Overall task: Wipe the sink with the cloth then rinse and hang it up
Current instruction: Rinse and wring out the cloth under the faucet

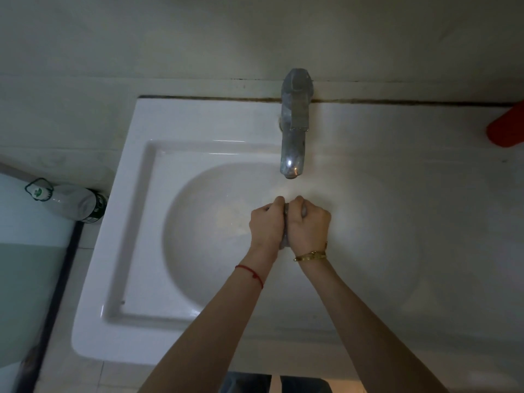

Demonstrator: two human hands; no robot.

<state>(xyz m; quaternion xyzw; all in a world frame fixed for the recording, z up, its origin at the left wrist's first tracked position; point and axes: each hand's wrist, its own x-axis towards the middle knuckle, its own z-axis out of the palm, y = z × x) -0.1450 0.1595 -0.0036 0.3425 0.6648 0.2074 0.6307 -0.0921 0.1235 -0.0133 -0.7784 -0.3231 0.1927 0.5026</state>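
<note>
- The fingers of both hands curl tightly round a bunched grey cloth point(285, 236), which shows only as a thin strip between them.
- The left hand point(266, 225) and right hand point(309, 225) press together, knuckles up, over the middle of the basin, just in front of the spout.
- A red string bracelet point(251, 272) circles the left wrist; a gold bangle point(310, 255) the right.
- The white sink point(136, 222) carries a chrome tap point(295, 123) at its back edge (whether water runs, I cannot tell).
- A clear plastic bottle point(73, 202) lies beside the sink's left edge.
- A red object point(507, 129) sits at the back right corner, partly out of view.
</note>
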